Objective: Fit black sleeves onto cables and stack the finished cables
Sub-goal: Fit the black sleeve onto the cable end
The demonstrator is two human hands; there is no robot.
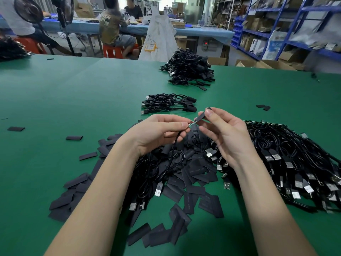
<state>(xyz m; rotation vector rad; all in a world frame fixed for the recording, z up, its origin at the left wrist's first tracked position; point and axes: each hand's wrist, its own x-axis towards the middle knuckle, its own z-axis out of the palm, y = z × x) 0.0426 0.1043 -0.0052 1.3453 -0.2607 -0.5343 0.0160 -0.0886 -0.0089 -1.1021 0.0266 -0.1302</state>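
1. Right hand (224,133): thumb and forefinger pinch a flat black sleeve (202,115), held raised above the table and tilted, its lower mouth pointing toward the other hand.
2. Left hand (158,132): fingers curled, thumb and fingertips pinching a black cable (174,145) just behind its bare end. The exposed tip (191,123) shows metal and a trace of red, and sits at the mouth of the sleeve; whether it has entered cannot be determined.
3. The held cable hangs from the left hand in a loop down to the table, ending in a USB plug (158,189) lying among the loose stock.
4. Directly beneath both hands: a heap of loose black sleeves (191,174), flat rectangular pieces, spread toward the near edge and to the left.
5. Right of the heap and touching it: a large pile of unsleeved cables (295,163), USB plugs fanned toward the near side.
6. Beyond the hands: a small stack of finished cables (168,103) with sleeved ends to the right.
7. Further back: a larger finished pile (188,69) near the far edge.
8. All items rest on a green table mat (64,100); stray sleeves lie scattered at left and right.
9. Background: seated persons at a blue bench (193,31), blue shelving (276,24) with boxes.
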